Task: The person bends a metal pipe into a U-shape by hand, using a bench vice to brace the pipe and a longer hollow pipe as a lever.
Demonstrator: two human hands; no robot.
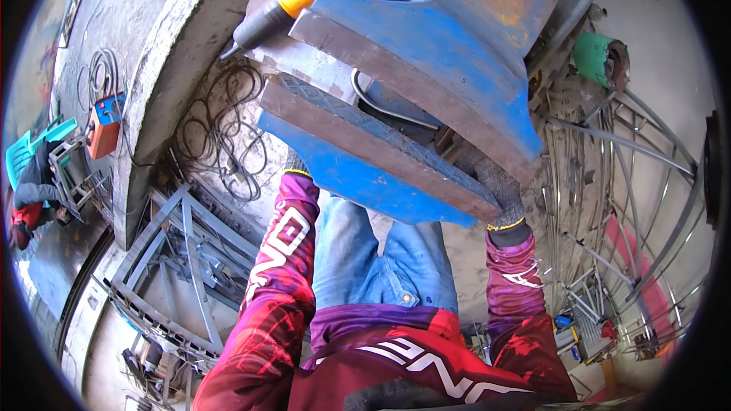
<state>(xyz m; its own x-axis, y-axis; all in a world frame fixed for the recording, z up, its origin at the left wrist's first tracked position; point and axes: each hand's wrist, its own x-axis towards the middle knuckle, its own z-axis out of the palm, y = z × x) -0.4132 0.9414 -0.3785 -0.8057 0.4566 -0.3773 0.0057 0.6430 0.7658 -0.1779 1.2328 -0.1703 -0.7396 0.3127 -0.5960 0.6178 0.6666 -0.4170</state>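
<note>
Maroon jersey nearest | lower blue plate slants before jeans, beside upper blue piece | left hand mostly hidden, right hand at plate's end; whether either grips, can't say | risk: uneven support could let plate slip, pinching right hand between edges

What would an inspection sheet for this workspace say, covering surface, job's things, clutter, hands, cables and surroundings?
Surface: pale work surface, patchy, largely covered.
Job's things: near blue piece, brown-edged, between the hands; far blue piece beyond it.
Clutter: yellow-and-black power tool left of the far blue piece.
Hands: both gloved; right hand grips the near blue piece's right end; left hand at its left end, mostly hidden, grip unclear.
Cables: dark cable in loose loops on the floor, left.
Surroundings: grey metal frame lower left; orange box and another person far left; green cylinder right.
</note>
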